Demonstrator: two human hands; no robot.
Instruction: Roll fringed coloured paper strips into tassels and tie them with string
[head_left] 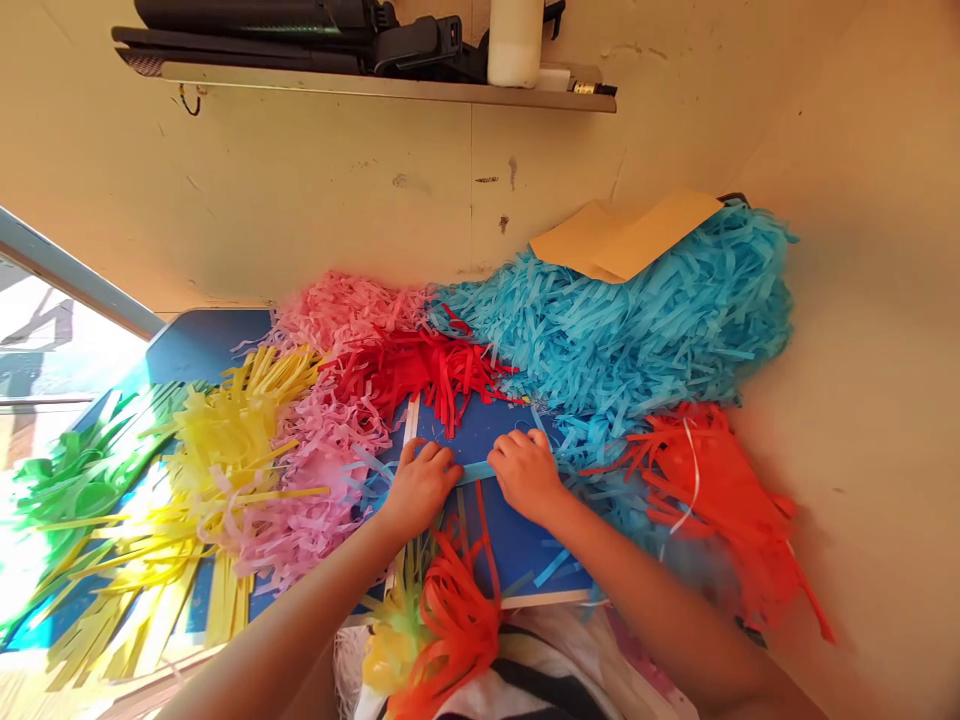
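Between my two hands a light-blue tissue paper strip point(476, 471) is stretched level, just above the blue table point(450, 425). My left hand point(420, 485) is closed on its left end, where loose blue fringe spreads out. Around its other end the fingers of my right hand point(529, 470) are closed. Under the strip, red-orange tissue streamers point(457, 610) with some yellow ones point(394, 640) hang over the near table edge onto my lap. Red fringe point(431, 375) lies just beyond my hands.
A big heap of light-blue fringe point(637, 330) carries a tan paper sheet point(622, 235). Pink point(322, 480), yellow point(232, 430) and green fringe point(75, 470) spread leftward. Orange-red tissue point(727, 500) lies right, by the wall. A shelf point(390, 87) holding dark items and a white bottle point(515, 40) hangs above.
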